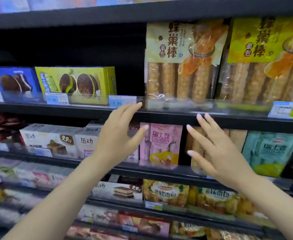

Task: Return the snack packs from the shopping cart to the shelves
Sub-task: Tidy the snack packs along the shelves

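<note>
Reaching up in front of the shelves [168, 116], the person holds both hands out with nothing in them. The left hand [118, 135] has its fingers straight and spread, and the tips are near the edge of the shelf by a small blue price tag [122, 101]. The right hand [216, 149] is spread out too, in front of the shelf below. Between the hands, farther back, stands a pink cake roll pack [160, 144].

Just above the hands a tall bread stick bag [183, 61] stands upright on the shelf, with another one like it [266, 61] right beside it. I think this bag is the snack pack just put back, but I cannot be sure. The shopping cart is not in sight.

A bag like this is likely light. Its clear plastic looks smooth and slippery, and the bread sticks inside could squash or snap. It seems best to hold it with two hands on its sides, low down, and not squeeze hard.
</note>
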Available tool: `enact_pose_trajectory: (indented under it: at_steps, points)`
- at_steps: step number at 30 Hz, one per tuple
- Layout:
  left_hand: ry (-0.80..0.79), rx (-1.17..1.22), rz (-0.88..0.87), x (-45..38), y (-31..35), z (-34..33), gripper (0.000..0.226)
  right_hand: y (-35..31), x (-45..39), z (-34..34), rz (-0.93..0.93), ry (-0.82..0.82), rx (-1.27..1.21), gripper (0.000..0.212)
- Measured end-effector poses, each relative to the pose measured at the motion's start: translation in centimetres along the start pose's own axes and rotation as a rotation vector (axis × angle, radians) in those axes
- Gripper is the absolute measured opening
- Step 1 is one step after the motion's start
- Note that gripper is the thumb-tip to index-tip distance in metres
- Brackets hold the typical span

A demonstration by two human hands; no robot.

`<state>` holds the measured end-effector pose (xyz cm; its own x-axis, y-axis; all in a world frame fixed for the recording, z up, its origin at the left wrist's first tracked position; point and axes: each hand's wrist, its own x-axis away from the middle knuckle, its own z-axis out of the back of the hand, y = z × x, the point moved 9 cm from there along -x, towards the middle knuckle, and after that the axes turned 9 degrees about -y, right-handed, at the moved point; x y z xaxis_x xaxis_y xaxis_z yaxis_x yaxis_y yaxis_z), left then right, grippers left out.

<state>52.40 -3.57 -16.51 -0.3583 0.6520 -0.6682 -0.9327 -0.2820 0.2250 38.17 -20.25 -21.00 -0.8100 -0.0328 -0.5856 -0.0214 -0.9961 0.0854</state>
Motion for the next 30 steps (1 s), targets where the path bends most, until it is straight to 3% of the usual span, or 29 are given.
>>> enact_pose_trajectory:
  at_steps: [4,9,14,19,25,30]
  points:
    - [-0.137,0.044,0.059,4.1,-1.9,-5.1,0.058,-1.7,1.8,-4.1,-0.038,-0.142,-0.106,0.060]
    - [-0.221,-0.083,0.167,5.6,-5.0,-9.5,0.061,-1.7,2.6,-9.7,-0.277,-0.370,-0.293,0.069]
    - [-0.272,-0.091,0.283,3.9,-6.1,-11.3,0.046,-1.3,1.3,-11.7,-0.425,-0.315,-0.377,0.067]
    - [-0.270,-0.070,0.270,2.9,-4.8,-12.4,0.062,-0.9,0.7,-13.2,-0.493,-0.321,-0.423,0.068]
    - [-0.257,-0.004,0.329,3.2,-5.4,-12.4,0.035,-0.9,0.6,-13.3,-0.521,-0.317,-0.455,0.072]
    - [-0.265,-0.078,0.292,3.6,-5.3,-12.6,0.049,-1.3,0.3,-13.6,-0.503,-0.330,-0.397,0.070]
